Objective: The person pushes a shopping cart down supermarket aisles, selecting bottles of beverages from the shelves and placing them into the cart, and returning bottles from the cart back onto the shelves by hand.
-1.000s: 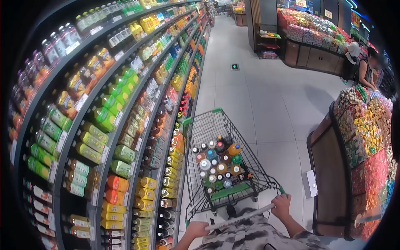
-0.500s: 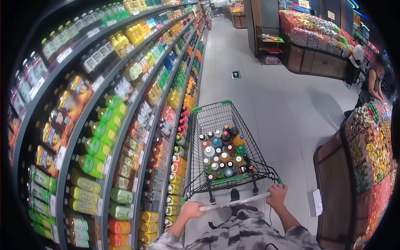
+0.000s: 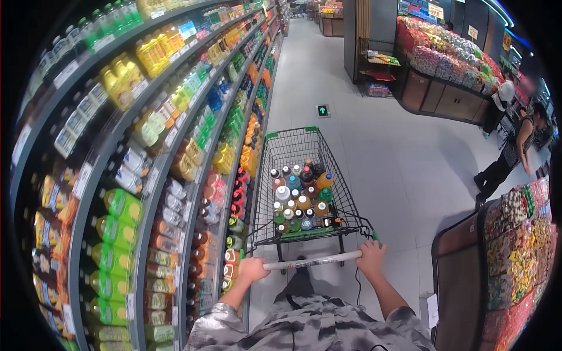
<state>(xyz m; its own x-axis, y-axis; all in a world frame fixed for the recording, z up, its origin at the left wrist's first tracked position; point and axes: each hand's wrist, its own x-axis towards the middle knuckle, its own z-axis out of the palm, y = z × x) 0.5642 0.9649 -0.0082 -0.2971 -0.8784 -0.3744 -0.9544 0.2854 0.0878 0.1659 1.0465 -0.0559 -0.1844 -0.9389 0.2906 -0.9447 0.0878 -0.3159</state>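
Note:
My left hand (image 3: 253, 269) is closed round the left end of the cart's pale handle bar (image 3: 313, 260), close to the drink shelves. The bar's right end is gripped by my right hand (image 3: 371, 257). In front of both hands stands the wire shopping cart (image 3: 345, 202), dark with green corners. Many upright bottles (image 3: 302, 202) with white, blue, red and green caps are grouped at the near end of its basket.
Long shelves of bottled drinks (image 3: 117, 257) line the left side. At right are a candy counter (image 3: 459, 269) and, farther back, a second one (image 3: 448, 96). A person in dark clothes (image 3: 515, 146) stands between them, another beyond. A green arrow floor sign (image 3: 322, 110) lies ahead.
The cart and my hands have advanced along the aisle, and the shelves have slid back past them. The dark-clothed person now stands more upright, away from the near counter. Both hands still hold the bar.

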